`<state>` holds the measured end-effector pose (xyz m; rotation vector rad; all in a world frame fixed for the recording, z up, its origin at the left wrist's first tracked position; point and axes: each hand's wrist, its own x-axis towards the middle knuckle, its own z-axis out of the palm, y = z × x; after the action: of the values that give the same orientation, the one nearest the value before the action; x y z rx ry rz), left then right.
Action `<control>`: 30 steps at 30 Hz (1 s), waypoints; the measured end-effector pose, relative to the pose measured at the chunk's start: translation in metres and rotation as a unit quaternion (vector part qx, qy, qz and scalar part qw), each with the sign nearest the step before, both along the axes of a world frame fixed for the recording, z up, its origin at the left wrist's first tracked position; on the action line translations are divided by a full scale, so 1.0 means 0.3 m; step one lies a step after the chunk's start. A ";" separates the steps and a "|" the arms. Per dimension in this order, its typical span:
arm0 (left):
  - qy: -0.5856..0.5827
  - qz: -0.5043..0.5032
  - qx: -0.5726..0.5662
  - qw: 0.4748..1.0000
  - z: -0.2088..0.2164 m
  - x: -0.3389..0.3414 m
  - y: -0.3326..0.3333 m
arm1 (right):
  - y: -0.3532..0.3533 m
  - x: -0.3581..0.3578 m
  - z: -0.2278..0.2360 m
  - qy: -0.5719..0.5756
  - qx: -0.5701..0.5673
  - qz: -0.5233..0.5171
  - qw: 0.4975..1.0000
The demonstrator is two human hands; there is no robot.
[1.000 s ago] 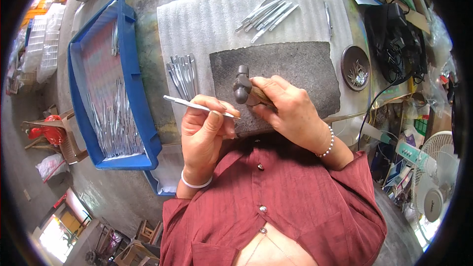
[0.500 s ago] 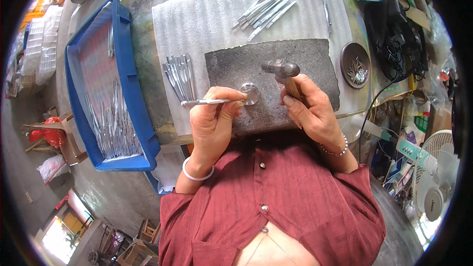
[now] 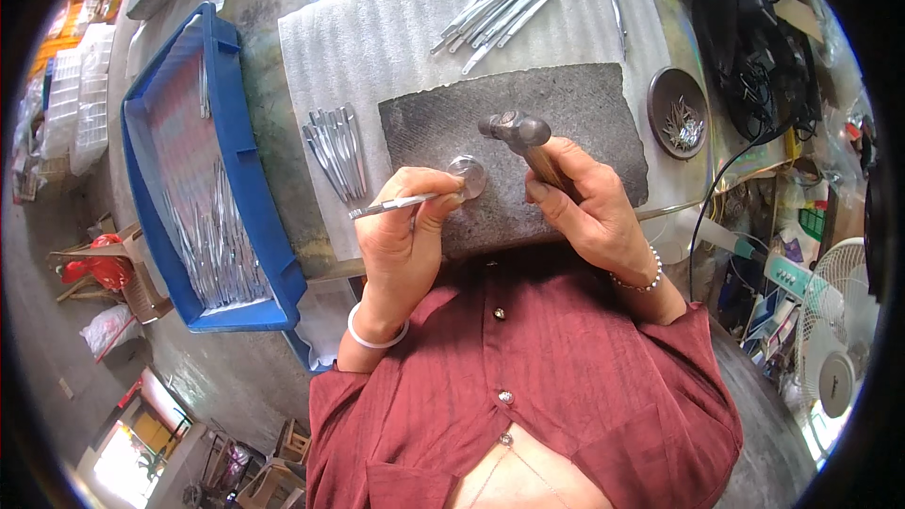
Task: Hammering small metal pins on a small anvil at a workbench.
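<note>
My left hand (image 3: pixel 403 226) pinches a slim silver metal rod (image 3: pixel 396 205), flattened at its outer end. The rod's other end is at my fingertips, by a small round shiny metal block (image 3: pixel 468 176) on the dark rubber mat (image 3: pixel 528 99); whether the two touch I cannot tell. My right hand (image 3: pixel 592 203) is wrapped round the wooden handle of a ball-peen hammer (image 3: pixel 517 128). The hammer's head is up and right of the block, apart from it. Left of my left hand lies a bunch of similar rods (image 3: pixel 335 155).
White foam sheet (image 3: pixel 358 47) lies under the mat. More rods (image 3: pixel 495 19) lie at its far side, with a single rod (image 3: pixel 617 21) to their right. A dish (image 3: pixel 663 113) of small metal pins stands right; a blue tray (image 3: pixel 247 146) of rods stands left. Black cable (image 3: pixel 714 190) hangs off the right edge.
The rod in my left hand has tilted, its outer end now lower. The hammer's head has shifted slightly left with my right hand. The whole view has moved a little.
</note>
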<state>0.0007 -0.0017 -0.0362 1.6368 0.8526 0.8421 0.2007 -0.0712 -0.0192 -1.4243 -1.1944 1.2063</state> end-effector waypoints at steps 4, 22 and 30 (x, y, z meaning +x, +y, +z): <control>-0.007 0.033 -0.034 0.999 0.012 0.014 0.002 | -0.001 -0.006 0.007 0.018 -0.032 -0.009 0.999; 0.133 -0.050 0.312 0.939 0.030 0.033 0.008 | 0.085 -0.044 0.213 -0.037 0.225 0.136 0.964; 0.139 -0.075 0.255 0.954 0.032 0.016 0.009 | 0.112 -0.088 0.268 -0.169 0.235 0.183 0.940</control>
<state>0.0055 0.0011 -0.0266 2.2874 0.7220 0.7731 0.1743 -0.0378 0.0612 -1.0958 -1.9076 0.8385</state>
